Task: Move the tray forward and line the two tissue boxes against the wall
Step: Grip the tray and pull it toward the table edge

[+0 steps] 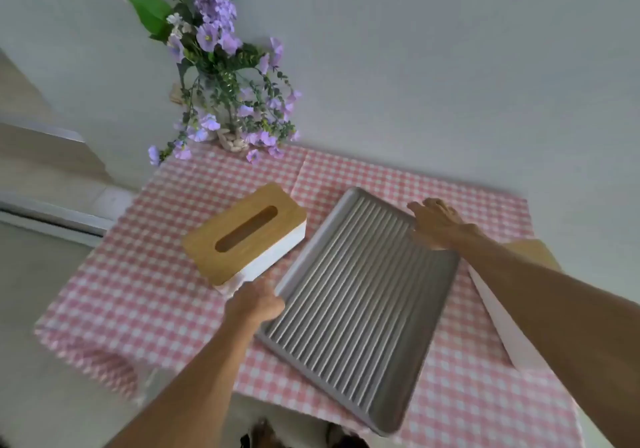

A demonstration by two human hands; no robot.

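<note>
A grey ribbed tray (pixel 356 302) lies slanted across the pink checked tablecloth, its near corner over the table's front edge. My left hand (pixel 254 303) grips the tray's left rim. My right hand (pixel 437 220) holds the tray's far right rim. A white tissue box with a wooden lid (pixel 246 232) stands left of the tray, close to my left hand. A second tissue box (pixel 498 295), white with a wooden top, sits to the right, mostly hidden under my right forearm.
A vase of purple flowers (pixel 225 101) stands at the back left against the white wall (pixel 450 66). The pink checked tablecloth (pixel 138 274) hangs over the table's left front corner. A window sill lies to the far left.
</note>
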